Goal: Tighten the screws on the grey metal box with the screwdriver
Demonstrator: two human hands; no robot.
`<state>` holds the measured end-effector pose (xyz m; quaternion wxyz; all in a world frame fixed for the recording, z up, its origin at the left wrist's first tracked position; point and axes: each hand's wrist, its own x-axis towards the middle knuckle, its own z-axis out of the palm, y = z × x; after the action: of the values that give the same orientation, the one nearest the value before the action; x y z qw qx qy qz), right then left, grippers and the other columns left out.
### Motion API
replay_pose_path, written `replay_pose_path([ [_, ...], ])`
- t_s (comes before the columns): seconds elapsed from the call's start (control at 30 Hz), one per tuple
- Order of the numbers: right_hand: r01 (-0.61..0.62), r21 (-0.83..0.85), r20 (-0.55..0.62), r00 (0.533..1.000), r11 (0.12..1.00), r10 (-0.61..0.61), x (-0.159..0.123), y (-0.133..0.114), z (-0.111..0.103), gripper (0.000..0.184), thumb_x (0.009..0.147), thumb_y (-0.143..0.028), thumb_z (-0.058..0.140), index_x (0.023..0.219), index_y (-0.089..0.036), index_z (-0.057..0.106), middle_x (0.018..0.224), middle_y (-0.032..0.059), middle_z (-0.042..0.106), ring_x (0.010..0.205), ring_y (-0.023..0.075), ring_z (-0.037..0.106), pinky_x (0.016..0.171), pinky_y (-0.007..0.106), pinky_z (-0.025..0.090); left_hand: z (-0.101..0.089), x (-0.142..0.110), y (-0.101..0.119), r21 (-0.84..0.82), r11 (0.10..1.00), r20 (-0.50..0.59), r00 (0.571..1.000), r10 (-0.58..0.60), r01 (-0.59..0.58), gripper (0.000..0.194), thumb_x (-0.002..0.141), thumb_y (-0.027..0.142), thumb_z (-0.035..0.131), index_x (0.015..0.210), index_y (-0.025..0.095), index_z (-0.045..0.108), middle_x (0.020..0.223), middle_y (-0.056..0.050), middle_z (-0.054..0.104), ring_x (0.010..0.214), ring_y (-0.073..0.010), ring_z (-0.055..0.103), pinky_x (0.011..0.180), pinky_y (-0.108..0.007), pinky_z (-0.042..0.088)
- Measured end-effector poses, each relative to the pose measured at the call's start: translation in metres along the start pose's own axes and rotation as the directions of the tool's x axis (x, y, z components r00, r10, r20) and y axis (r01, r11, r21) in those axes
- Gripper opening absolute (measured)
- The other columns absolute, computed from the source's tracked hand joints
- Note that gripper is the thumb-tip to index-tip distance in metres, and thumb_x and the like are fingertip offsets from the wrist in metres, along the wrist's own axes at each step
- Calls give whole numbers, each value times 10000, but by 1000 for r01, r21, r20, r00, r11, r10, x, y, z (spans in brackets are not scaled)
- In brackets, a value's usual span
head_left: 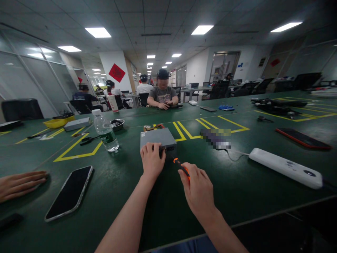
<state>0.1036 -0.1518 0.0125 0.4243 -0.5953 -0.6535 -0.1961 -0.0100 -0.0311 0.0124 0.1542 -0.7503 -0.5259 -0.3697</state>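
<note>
A grey metal power supply [159, 137] with a bundle of coloured wires [157, 127] behind it lies flat on the green table. My left hand [152, 158] grips its near edge, fingers over the top and thumb at the front side by the socket. In my right hand [197, 186] is a screwdriver [181, 167] with an orange and black handle, the fingers wrapped round it. Its shaft points up and left toward the front of the power supply. The tip is too dark to make out, so I cannot tell whether it touches.
Left of the power supply stand a water bottle [105, 131] and a metal bowl [117, 124]. A phone [70, 193] lies near another person's hand [22, 184]. To the right are a white power strip [284, 168] and a red-edged phone [302, 138]. A person [163, 93] sits opposite.
</note>
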Motion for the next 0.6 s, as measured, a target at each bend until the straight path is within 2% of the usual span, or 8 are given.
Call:
replay_pose_path([
  [0.1,49,41,-3,999,998,-49,0,-2,0,193,907,-223,366,1029,-130,484,1071,141,543,959,222,544,784,364,450,0,0,0,2,1000,-3,1000,-9,9,246,785,307,515,1006,210,561,958,-78,492,942,-262,434,848,-398,341],
  [0.17,124,52,-25,992,991,-123,-1,-4,2,209,883,-151,373,1060,-119,480,1155,163,500,1064,236,497,838,379,440,0,0,1,-1,1000,-4,1000,-13,13,241,784,308,517,999,210,565,948,-78,493,935,-260,436,845,-395,342],
  [0.23,180,46,-31,983,983,-179,-2,-4,4,220,873,-102,376,1054,-133,497,1120,143,529,1040,221,515,833,362,449,0,1,1,-6,1000,-1,1000,-13,13,245,784,313,517,1001,210,565,946,-78,493,934,-259,435,842,-391,344],
  [0.3,187,21,-29,982,982,-186,-3,-3,5,202,880,-105,389,1013,-162,530,1061,115,565,954,202,554,788,339,466,0,1,1,-8,1000,2,1000,-11,11,249,786,315,514,1006,209,563,954,-78,493,936,-259,433,841,-389,344],
  [0.43,74,27,-5,997,997,-74,-3,-1,2,168,905,-222,412,926,-187,575,968,88,587,767,168,577,669,305,483,1,0,0,-9,1000,-1,1000,-9,9,251,788,309,510,1012,209,557,972,-78,492,946,-260,429,850,-393,338],
  [0.53,52,75,35,998,996,-54,-2,-1,0,192,897,-218,401,991,-161,557,1068,122,552,910,207,567,750,351,485,2,0,0,-11,1000,-2,1000,-11,11,248,784,308,513,1006,209,558,963,-77,490,946,-262,427,854,-398,336],
  [0.6,113,75,62,991,991,-118,-2,-2,1,229,882,-154,380,1049,-154,537,1187,139,502,1057,232,517,835,382,463,2,0,0,-13,1000,2,1000,-13,13,247,782,313,514,1001,208,560,956,-77,490,941,-262,428,852,-399,337],
])
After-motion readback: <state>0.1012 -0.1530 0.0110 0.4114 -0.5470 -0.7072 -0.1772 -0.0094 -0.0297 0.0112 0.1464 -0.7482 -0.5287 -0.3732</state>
